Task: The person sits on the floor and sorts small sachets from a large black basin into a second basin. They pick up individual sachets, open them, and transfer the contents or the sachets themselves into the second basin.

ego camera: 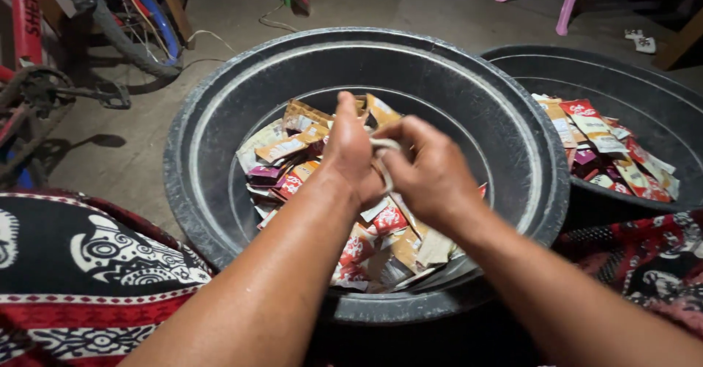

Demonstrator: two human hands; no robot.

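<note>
At frame centre, a pale rubber band (382,163) is pinched and stretched between both closed hands, left hand (350,151) and right hand (428,169), above the sachets (293,147) heaped in the black tub (220,191).

strip (382,163): pale, thin band, looped betw. your fingers, held up over the sachets
sachets (293,151): flat small packets, brown/red/cream, loose heap, many lying crosswise
tub (220,118): big round black basin w/ stepped walls, on the floor betw. your knees, holds the sachet heap at its bottom
</note>
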